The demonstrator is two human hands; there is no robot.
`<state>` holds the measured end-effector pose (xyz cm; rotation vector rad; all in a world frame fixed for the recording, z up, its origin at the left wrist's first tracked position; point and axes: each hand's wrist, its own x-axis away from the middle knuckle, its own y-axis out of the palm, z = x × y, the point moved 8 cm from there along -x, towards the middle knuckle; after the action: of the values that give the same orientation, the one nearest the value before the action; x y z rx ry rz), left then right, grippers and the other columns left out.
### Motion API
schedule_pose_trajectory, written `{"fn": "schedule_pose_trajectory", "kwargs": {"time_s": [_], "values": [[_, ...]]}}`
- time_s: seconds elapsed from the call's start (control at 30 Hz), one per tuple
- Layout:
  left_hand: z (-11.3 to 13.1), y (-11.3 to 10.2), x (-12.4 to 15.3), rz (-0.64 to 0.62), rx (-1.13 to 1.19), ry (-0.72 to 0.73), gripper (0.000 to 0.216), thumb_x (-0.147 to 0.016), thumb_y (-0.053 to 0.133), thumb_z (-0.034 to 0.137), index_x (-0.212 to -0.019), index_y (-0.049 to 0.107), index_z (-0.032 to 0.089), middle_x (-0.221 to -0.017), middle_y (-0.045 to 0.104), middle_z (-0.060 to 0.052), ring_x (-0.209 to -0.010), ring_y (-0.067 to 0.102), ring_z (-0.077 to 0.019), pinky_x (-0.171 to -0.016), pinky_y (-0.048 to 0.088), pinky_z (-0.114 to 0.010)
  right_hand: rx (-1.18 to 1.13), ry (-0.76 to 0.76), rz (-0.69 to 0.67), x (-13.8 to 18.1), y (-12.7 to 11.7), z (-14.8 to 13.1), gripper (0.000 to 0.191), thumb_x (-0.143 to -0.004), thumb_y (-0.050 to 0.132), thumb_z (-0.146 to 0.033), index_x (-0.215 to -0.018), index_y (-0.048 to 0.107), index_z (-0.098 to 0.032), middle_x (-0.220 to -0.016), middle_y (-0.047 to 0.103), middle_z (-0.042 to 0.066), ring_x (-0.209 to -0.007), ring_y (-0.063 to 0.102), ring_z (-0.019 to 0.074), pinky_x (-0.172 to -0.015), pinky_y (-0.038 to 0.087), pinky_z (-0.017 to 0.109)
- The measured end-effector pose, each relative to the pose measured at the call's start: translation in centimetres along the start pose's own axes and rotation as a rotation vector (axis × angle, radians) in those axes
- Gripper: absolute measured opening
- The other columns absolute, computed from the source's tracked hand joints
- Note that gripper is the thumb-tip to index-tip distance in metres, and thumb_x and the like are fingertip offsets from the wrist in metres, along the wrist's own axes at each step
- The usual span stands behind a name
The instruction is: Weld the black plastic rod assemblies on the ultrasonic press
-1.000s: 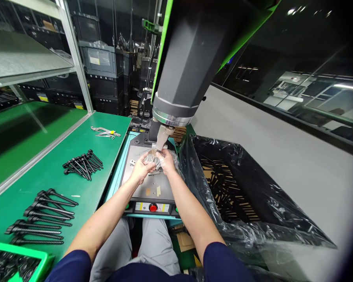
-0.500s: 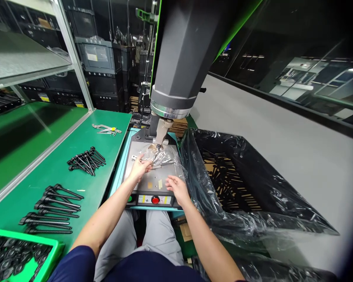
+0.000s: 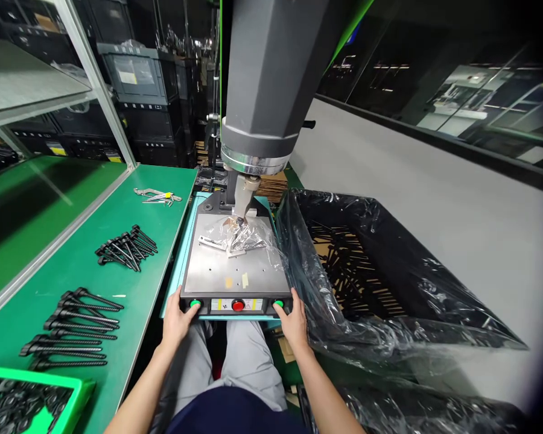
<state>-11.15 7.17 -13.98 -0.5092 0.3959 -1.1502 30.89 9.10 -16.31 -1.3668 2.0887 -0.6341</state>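
Observation:
My left hand (image 3: 175, 322) rests at the left front corner of the press base, its thumb on the left green button (image 3: 195, 304). At the opposite corner, my right hand (image 3: 295, 324) has its thumb on the right green button (image 3: 278, 302). Both hands hold nothing, thumbs spread from the fingers. Between them sit a red button (image 3: 238, 305) and labels. On the metal plate (image 3: 208, 278) lies a fixture under clear plastic film (image 3: 254, 234). A metal tool (image 3: 242, 196) of the machine head (image 3: 257, 84) reaches down to a small dark part (image 3: 239, 221) there.
On the green table (image 3: 151, 217) at left lie two groups of black threaded rods (image 3: 79, 319), pliers (image 3: 156, 194) and a green bin (image 3: 79, 392) of black parts. At right, a box lined with black plastic (image 3: 402, 265) holds many dark rods. Crates (image 3: 136, 72) stand behind.
Both hands have left the area over the plate and come back to the front corners, thumbs landing on the green buttons. The film and fixture stay on the plate. The view has shifted slightly.

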Motion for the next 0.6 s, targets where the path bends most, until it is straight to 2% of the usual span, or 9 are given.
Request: {"fn": "schedule_pose_trajectory", "kwargs": {"time_s": [0.2, 0.43, 0.6], "values": [[-0.4, -0.1, -0.9, -0.004, 0.003, 0.01, 0.074, -0.072, 0.069, 0.054, -0.138, 0.051, 0.025, -0.132, 0.055, -0.011, -0.124, 0.055, -0.0329, -0.102, 0.047, -0.047, -0.002, 0.022, 0.039, 0.1, -0.1, 0.6, 0.079, -0.08, 0.058, -0.06, -0.146, 0.041, -0.019, -0.139, 0.051, 0.019, -0.129, 0.05, 0.0373, -0.106, 0.042, 0.053], [-0.3, 0.0, -1.1, -0.111, 0.094, -0.018, 0.079, -0.068, 0.073, 0.054, -0.137, 0.051, 0.021, -0.135, 0.051, -0.013, -0.126, 0.053, -0.0321, -0.104, 0.046, -0.047, -0.095, 0.029, -0.123, -0.2, 0.2, 1.3, 0.081, -0.083, 0.054, -0.06, -0.151, 0.034, -0.022, -0.147, 0.045, 0.016, -0.136, 0.044, 0.0341, -0.11, 0.039, 0.05], [-0.9, 0.3, -1.0, -0.06, 0.086, 0.002, 0.078, -0.069, 0.071, 0.054, -0.136, 0.051, 0.02, -0.136, 0.052, -0.014, -0.131, 0.049, -0.0331, -0.109, 0.04, -0.049, -0.081, 0.054, -0.094, 0.1, 0.2, 1.1, 0.086, -0.083, 0.053, -0.062, -0.152, 0.032, -0.018, -0.148, 0.044, 0.019, -0.137, 0.042, 0.0358, -0.111, 0.037, 0.052]]}}
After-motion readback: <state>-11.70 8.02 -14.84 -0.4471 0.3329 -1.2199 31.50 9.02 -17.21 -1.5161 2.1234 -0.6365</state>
